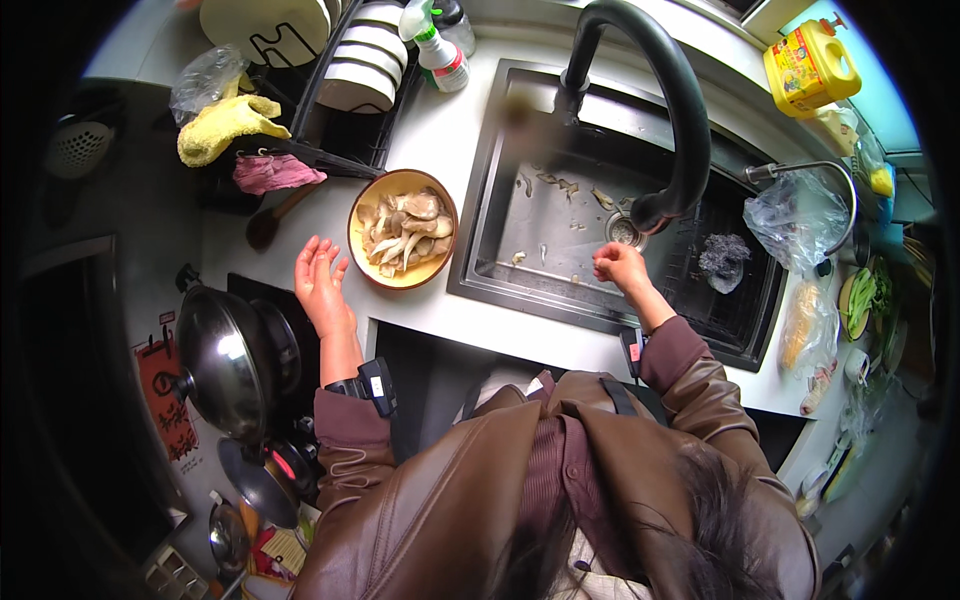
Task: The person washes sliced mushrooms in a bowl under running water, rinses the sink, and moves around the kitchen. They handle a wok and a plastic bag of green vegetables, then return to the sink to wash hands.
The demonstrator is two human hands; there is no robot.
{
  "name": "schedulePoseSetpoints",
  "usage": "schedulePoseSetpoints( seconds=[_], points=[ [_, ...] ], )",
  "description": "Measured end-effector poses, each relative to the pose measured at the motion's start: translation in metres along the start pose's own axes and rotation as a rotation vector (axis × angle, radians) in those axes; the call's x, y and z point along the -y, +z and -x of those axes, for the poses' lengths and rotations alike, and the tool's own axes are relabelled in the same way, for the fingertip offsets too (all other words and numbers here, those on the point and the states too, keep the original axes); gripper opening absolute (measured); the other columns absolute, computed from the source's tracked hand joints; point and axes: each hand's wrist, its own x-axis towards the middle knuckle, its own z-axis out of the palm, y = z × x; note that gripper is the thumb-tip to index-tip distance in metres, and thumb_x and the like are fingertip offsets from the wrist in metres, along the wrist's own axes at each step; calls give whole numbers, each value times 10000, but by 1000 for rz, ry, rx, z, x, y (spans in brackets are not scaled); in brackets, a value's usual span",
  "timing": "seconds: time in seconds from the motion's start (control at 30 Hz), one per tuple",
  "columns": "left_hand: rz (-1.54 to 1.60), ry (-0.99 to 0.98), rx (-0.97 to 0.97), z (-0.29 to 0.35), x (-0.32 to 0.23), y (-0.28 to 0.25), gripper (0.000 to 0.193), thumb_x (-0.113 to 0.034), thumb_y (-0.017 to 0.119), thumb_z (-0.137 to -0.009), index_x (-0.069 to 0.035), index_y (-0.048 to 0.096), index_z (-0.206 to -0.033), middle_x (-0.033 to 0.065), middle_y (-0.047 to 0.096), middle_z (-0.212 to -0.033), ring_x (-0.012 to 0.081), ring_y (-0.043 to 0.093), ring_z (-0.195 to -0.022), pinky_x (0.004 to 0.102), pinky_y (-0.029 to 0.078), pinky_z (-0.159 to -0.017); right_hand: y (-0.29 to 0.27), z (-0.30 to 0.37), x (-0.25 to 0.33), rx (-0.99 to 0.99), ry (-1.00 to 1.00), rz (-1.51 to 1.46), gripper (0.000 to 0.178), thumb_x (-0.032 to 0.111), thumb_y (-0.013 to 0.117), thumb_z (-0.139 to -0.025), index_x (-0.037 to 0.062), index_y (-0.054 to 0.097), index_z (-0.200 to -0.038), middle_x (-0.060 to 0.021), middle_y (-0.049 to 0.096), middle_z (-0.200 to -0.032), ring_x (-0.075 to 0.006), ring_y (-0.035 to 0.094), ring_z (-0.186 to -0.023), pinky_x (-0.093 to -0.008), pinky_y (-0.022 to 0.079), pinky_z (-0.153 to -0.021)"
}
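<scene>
My left hand (324,288) is held over the counter, just left of a yellow bowl with a brown rim (362,262). Its fingers are apart and hold nothing. Torn oyster mushrooms (408,228) fill the bowl. Over the near part of the dark sink (560,312), my right hand (622,266) has its fingers curled together; whatever they hold, if anything, is hidden. Small mushroom scraps (602,198) lie scattered on the wet sink bottom, around and left of the drain strainer (624,232).
A black gooseneck faucet (690,110) arches over the sink. At the sink's right lies a steel scourer (722,262). A dish rack (385,110) with white plates and a spray bottle (438,55) stand behind the bowl. A lidded wok (225,350) is at left, plastic bags (800,225) at right.
</scene>
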Motion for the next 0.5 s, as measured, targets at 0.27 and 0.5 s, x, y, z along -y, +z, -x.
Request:
schedulePoseSetpoints(
  seconds=[0.27, 0.5],
  points=[
    [-80, 199, 161, 0, -33, 25, 289, -123, 547, -1011, -35, 594, -1282, 78, 631, -1237, 170, 614, -1099, 318, 524, -898, 11, 5, 69, -28, -329, -452, 302, 55, 672, -878, -13, 620, -1167, -94, 679, -979, -141, 656, -812, -260, 545, -741],
    [-189, 298, 965, 37, -3, 189, 369, -115, 570, -971, -40, 594, -1332, 84, 533, -1378, 142, 620, -1060, 290, 534, -886, 2, 25, 74, -81, -225, -502, 269, -14, 685, -866, -74, 626, -1122, -135, 683, -998, -206, 715, -855, -291, 614, -783]
  ],
)
